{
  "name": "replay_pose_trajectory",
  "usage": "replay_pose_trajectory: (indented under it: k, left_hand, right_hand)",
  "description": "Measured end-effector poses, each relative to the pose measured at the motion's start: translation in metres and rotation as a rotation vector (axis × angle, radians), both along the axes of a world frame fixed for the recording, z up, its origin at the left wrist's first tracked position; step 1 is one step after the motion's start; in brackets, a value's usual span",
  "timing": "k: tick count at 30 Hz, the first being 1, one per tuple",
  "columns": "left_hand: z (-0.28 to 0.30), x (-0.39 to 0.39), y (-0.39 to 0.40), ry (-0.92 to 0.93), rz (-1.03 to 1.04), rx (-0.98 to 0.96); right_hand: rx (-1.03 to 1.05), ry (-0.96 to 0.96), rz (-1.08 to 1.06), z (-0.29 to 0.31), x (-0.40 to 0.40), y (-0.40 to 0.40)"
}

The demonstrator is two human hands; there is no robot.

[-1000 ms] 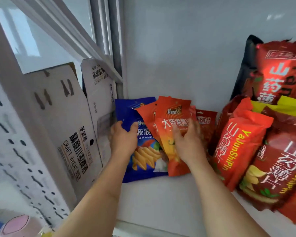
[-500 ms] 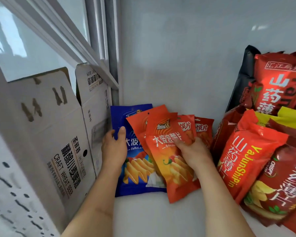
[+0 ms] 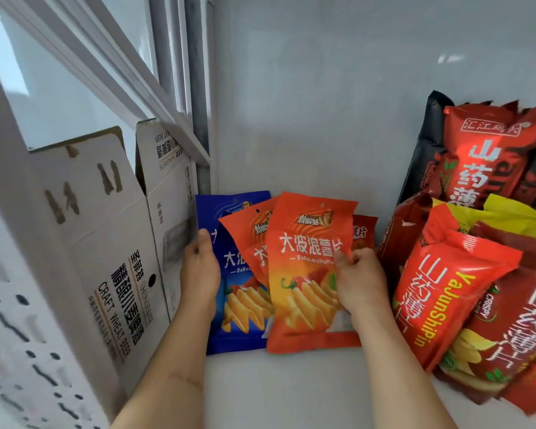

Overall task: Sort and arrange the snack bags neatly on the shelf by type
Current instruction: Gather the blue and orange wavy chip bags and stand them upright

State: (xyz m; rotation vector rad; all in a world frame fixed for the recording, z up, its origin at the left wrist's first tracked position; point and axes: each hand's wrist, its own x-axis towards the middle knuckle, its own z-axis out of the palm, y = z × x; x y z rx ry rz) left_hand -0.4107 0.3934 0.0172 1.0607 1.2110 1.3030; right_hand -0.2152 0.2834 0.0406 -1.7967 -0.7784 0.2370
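Observation:
A blue chip bag stands at the left end of the white shelf, against the back wall. My left hand holds its left edge, thumb on the front. Orange chip bags overlap it. The front orange bag is upright, and my right hand pinches its right edge. A second orange bag peeks out behind it, and a darker red bag shows behind my right hand.
A cardboard beer carton stands just left of the shelf, close to my left hand. A heap of larger red yam-chip bags, one yellow and one black, fills the right side. The shelf front is bare.
My right hand has pulled the front orange bag forward and turned it upright, shifting from lying flat on it to pinching its right edge. My left hand stays on the blue bag.

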Motion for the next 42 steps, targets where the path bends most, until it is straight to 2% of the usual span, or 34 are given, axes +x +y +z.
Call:
replay_pose_trajectory:
  k: [6,13,18,25,28,34,39,42]
  left_hand:
    - [0.007,0.0,-0.01,-0.021,-0.019,0.006]
    - [0.005,-0.002,-0.013,-0.004,-0.006,-0.027]
    - [0.004,-0.004,-0.012,-0.015,-0.002,-0.058]
    - [0.003,-0.005,-0.01,-0.136,-0.053,-0.061]
    - [-0.001,-0.005,-0.006,-0.078,-0.112,-0.088]
    - [0.0,-0.007,-0.002,-0.026,-0.124,-0.049]
    - [0.001,-0.013,0.001,0.04,-0.078,0.027]
    - [0.001,-0.014,0.001,0.038,-0.088,0.05]
  right_hand:
    - [0.16,0.199,-0.039,-0.009,-0.012,-0.008]
    - [-0.195,-0.044,0.065,-0.002,-0.007,0.017]
    - [-0.354,-0.08,0.08,-0.006,-0.007,0.024]
    - [-0.26,-0.019,-0.036,-0.01,-0.003,0.016]
    - [-0.267,-0.002,-0.064,-0.01,0.0,0.016]
    - [-0.35,0.018,0.036,-0.014,0.003,0.021]
    - [-0.223,0.209,0.202,-0.013,0.003,0.021]
    - [-0.173,0.196,0.212,-0.012,0.001,0.018]
